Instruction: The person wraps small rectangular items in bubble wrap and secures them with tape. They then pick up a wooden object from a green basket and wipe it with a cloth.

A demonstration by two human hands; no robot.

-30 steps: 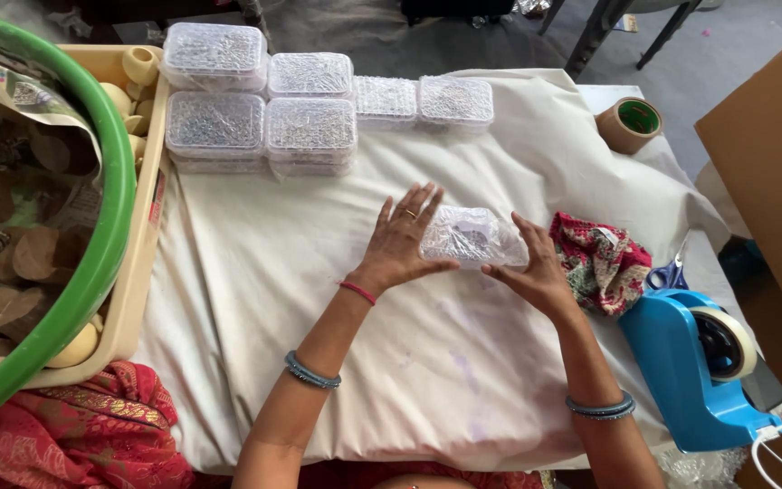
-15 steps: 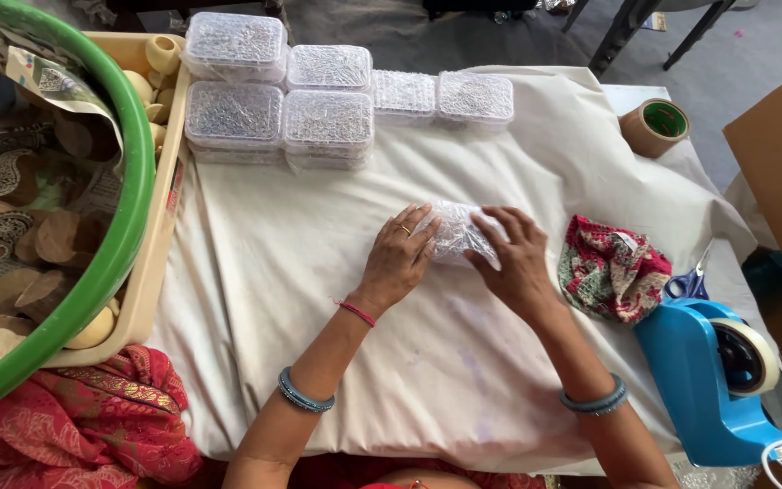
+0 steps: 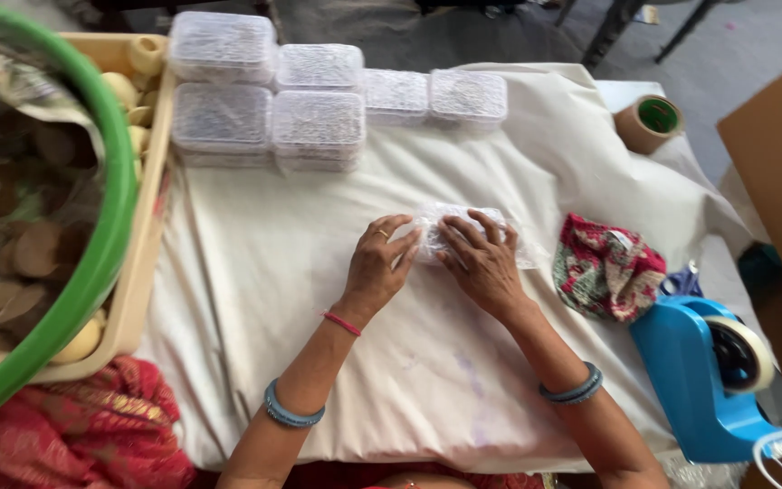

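— Is it bright enough?
— Yes, soft even daylight; the white cloth [image 3: 255,272] is evenly lit, and only faint shadows sit under the hands.
— Any blur?
— The green hoop [image 3: 110,244] at the left edge is soft and bowed by the wide lens. No harsh glare.

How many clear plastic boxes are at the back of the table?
6 visible tops: two large boxes at left, two beside them, two further right. Stacks may hide more beneath.
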